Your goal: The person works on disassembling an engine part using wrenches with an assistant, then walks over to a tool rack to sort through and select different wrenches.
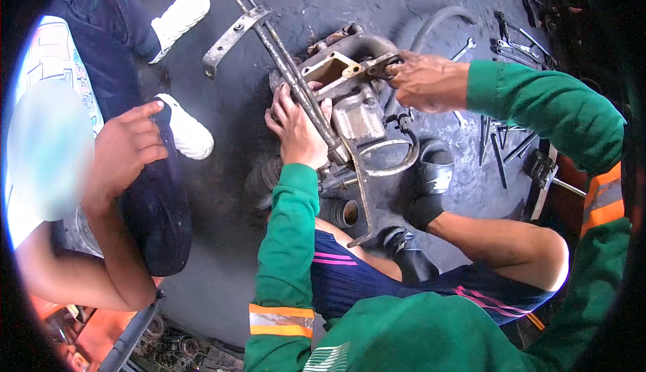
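A greasy metal engine part, which looks like an intake manifold with a square flanged opening, rests on the floor in front of me. My left hand is closed on its near left side, fingers and thumb curled against the casting. Long thin metal pipes with a bracket slant across the casting and over this hand. My right hand is at the far right end of the flange, fingers bent and pressed together. Whatever sits between those fingertips is hidden. A curved black hose loops at the part's lower right.
Another person crouches at the left, one hand raised with a finger extended. Wrenches and other tools lie along the right side. A ribbed hose end is by my knee, and my sandalled feet are close to the part.
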Demonstrator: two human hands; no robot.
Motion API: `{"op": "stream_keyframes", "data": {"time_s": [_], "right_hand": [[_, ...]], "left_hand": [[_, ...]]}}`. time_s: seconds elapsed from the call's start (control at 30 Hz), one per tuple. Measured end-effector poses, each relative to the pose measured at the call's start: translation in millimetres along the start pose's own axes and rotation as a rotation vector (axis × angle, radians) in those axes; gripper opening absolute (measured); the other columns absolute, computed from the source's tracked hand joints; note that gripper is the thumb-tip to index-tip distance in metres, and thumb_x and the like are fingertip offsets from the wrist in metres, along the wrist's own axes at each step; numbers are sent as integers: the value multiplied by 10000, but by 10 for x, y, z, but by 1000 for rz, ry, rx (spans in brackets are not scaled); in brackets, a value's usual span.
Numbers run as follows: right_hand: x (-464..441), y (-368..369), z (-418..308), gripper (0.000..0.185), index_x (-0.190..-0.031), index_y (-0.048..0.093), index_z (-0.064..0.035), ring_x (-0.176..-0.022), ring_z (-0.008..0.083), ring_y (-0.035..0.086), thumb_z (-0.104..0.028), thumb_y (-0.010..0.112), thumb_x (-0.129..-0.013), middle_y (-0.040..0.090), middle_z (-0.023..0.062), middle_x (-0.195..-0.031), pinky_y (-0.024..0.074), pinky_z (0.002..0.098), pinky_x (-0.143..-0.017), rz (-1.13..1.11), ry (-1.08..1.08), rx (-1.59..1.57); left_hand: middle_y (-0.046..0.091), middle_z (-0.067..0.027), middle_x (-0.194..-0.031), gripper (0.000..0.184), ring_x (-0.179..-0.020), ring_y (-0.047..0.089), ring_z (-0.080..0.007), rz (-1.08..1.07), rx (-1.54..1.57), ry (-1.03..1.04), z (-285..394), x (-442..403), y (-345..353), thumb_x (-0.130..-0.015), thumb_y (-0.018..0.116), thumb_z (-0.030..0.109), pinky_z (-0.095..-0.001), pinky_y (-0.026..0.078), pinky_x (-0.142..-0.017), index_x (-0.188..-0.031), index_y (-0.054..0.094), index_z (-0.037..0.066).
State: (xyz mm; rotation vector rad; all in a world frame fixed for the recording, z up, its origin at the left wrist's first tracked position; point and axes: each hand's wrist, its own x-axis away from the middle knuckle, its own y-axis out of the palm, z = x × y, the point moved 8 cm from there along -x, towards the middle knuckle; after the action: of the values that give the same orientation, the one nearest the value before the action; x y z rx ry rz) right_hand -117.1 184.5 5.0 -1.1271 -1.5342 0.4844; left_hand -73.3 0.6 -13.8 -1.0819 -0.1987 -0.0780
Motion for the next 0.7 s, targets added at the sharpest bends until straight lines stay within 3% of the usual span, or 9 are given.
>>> {"op": "stream_keyframes", "data": {"time_s": [0.03, 0.23, 0.33, 0.43, 0.57, 0.67, 0.7], "right_hand": [[-4, -39, -40, 117, -709, 702, -123, -1016, 231, 588, -173, 632, -788, 681, 26, -847, 437, 460, -892, 27, -8, 49], [63, 38, -17, 128, -659, 660, -72, -956, 285, 594, -141, 620, -759, 648, 82, -771, 469, 434, -864, 204, -14, -142], [42, 142, 34, 137, -653, 645, -49, -922, 311, 596, -124, 606, -761, 641, 115, -770, 495, 413, -841, 182, -68, -187], [76, 100, -33, 135, -655, 637, -45, -914, 315, 602, -113, 600, -766, 634, 131, -756, 510, 413, -824, 326, -151, -238], [-37, 162, -84, 121, -687, 617, -50, -914, 319, 609, -127, 615, -780, 624, 123, -800, 510, 407, -839, 126, -57, -139], [18, 50, -144, 132, -738, 682, -36, -831, 346, 649, -146, 618, -777, 650, 156, -773, 528, 421, -813, 256, -144, -181], [18, 114, -154, 123, -732, 675, -41, -823, 347, 645, -143, 618, -772, 645, 154, -766, 527, 426, -802, 256, -64, -150]], "left_hand": [[361, -164, -1443, 397, -1425, 254, -366, -2, 2, 4, -8, -2, 0, -942, 594, 363, -641, 159, -1127, -1291, 578, 175], [361, -177, -1437, 393, -1432, 246, -365, -9, 31, 0, -30, -6, 21, -935, 592, 395, -649, 147, -1125, -1285, 580, 215], [358, -190, -1435, 397, -1433, 242, -373, -1, 14, 4, -34, -7, 27, -936, 587, 398, -653, 145, -1124, -1293, 575, 223], [359, -198, -1428, 405, -1432, 242, -380, -12, 17, 8, -45, -5, 48, -937, 585, 401, -654, 148, -1121, -1300, 570, 222], [364, -194, -1422, 400, -1428, 245, -377, -11, 19, 5, -42, -3, 39, -940, 581, 403, -651, 153, -1114, -1296, 569, 221], [366, -186, -1424, 406, -1429, 243, -375, -33, 0, 20, -57, -13, 65, -944, 577, 401, -652, 158, -1109, -1310, 556, 227], [375, -183, -1417, 411, -1425, 247, -375, -29, -10, 26, -58, -16, 72, -947, 573, 401, -652, 164, -1105, -1319, 547, 229]]}}
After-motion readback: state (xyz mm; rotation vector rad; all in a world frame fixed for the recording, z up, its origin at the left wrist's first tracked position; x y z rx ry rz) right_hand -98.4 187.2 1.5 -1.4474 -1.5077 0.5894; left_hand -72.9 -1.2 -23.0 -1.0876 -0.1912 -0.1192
